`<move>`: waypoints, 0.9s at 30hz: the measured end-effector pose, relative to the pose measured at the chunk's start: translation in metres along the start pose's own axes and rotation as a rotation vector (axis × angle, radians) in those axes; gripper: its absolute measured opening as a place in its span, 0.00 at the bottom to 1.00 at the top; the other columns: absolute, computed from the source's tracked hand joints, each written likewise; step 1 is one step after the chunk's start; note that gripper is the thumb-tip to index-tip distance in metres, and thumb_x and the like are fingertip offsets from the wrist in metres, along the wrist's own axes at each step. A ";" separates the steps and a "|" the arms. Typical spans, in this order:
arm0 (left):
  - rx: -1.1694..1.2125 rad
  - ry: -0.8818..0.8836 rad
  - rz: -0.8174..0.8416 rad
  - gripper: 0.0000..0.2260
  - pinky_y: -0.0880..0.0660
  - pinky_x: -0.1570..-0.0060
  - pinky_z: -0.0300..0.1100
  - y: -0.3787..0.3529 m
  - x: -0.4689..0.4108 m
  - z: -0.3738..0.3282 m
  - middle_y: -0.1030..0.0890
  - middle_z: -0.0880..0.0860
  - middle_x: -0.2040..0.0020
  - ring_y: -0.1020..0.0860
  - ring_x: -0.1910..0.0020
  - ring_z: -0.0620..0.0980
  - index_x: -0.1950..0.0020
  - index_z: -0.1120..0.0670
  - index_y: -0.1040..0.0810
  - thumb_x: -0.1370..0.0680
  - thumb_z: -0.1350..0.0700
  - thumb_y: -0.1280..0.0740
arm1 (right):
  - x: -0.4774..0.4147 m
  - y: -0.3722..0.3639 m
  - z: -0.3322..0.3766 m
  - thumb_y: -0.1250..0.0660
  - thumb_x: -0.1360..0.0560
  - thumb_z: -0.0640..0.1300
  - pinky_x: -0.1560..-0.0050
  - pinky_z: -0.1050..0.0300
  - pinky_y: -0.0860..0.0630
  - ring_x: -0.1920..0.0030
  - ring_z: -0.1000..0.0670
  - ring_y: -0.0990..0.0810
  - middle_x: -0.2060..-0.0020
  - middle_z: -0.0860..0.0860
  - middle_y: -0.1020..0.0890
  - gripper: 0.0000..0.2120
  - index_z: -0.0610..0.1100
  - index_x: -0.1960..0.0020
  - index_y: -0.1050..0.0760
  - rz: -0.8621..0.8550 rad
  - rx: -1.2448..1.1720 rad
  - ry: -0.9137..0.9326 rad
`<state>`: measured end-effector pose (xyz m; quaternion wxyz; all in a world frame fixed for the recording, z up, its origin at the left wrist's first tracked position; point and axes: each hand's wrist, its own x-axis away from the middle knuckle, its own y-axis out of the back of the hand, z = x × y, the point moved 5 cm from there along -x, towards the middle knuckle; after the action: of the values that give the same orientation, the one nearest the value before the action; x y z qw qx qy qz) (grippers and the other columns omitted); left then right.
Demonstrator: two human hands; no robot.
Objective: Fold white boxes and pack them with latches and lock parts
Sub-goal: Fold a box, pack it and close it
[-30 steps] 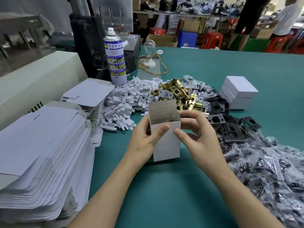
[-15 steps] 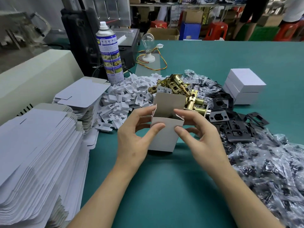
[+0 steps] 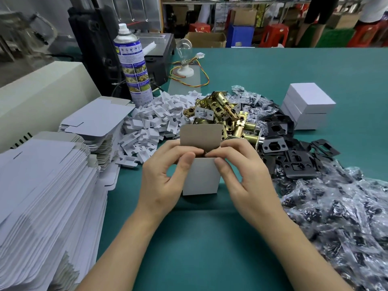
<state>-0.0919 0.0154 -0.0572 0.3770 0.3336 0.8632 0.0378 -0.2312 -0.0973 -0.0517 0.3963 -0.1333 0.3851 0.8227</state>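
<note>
White box [image 3: 201,177] now upright, side flaps tucked inward

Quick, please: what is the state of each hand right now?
Left hand: closed on the white box, pinching its top edge.
Right hand: closed on the same box.

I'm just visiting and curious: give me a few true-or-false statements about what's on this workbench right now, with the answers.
1. Both hands, left hand and right hand, hold the small white cardboard box. True.
2. The box's top flap is shut. False: it stands up, open.
3. The blue-labelled spray can lies on its side. False: it stands upright.
4. Brass-coloured metal latches are piled beyond the box. True.
5. The closed white boxes sit at far right on the green table. True.
</note>
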 end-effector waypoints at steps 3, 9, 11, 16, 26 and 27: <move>-0.087 0.002 -0.062 0.11 0.31 0.37 0.33 0.002 -0.001 -0.001 0.24 0.52 0.42 0.25 0.37 0.43 0.42 0.51 0.14 0.15 0.54 0.36 | 0.000 -0.002 0.001 0.39 0.17 0.48 0.38 0.68 0.32 0.37 0.58 0.25 0.44 0.57 0.25 0.11 0.50 0.43 0.18 0.018 0.012 -0.004; -0.066 -0.077 -0.115 0.11 0.26 0.43 0.39 0.004 -0.003 -0.007 0.23 0.46 0.44 0.23 0.41 0.45 0.38 0.48 0.19 0.18 0.59 0.31 | -0.001 -0.004 0.002 0.38 0.17 0.47 0.41 0.72 0.33 0.39 0.60 0.26 0.44 0.56 0.24 0.09 0.48 0.44 0.19 0.012 0.008 -0.009; 0.054 -0.008 -0.120 0.18 0.25 0.46 0.42 0.006 -0.004 -0.003 0.22 0.44 0.45 0.21 0.44 0.50 0.34 0.43 0.26 0.19 0.60 0.30 | -0.002 -0.004 0.002 0.37 0.17 0.46 0.41 0.71 0.33 0.39 0.61 0.25 0.44 0.56 0.23 0.09 0.47 0.44 0.18 0.008 -0.021 -0.016; 0.266 0.167 0.014 0.13 0.23 0.43 0.50 0.003 -0.007 0.009 0.19 0.48 0.44 0.21 0.44 0.52 0.36 0.41 0.22 0.19 0.54 0.33 | -0.003 -0.006 0.005 0.35 0.17 0.43 0.42 0.70 0.31 0.41 0.58 0.23 0.45 0.57 0.21 0.07 0.48 0.44 0.18 0.008 -0.101 -0.015; 0.438 0.187 0.126 0.10 0.26 0.41 0.40 -0.001 -0.007 0.005 0.16 0.49 0.44 0.20 0.39 0.51 0.50 0.47 0.17 0.19 0.61 0.34 | 0.001 -0.001 0.002 0.26 0.22 0.42 0.43 0.68 0.28 0.43 0.55 0.18 0.49 0.60 0.15 0.13 0.56 0.45 0.26 -0.123 -0.299 -0.109; 0.443 0.186 0.142 0.08 0.26 0.41 0.40 -0.002 -0.006 0.004 0.17 0.49 0.43 0.20 0.39 0.52 0.51 0.48 0.17 0.21 0.59 0.34 | 0.002 -0.001 0.001 0.26 0.22 0.43 0.42 0.65 0.27 0.42 0.54 0.17 0.48 0.60 0.15 0.14 0.56 0.44 0.27 -0.125 -0.335 -0.124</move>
<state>-0.0868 0.0095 -0.0566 0.2100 0.4630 0.8558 -0.0955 -0.2316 -0.0952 -0.0522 0.4420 -0.1702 0.2083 0.8557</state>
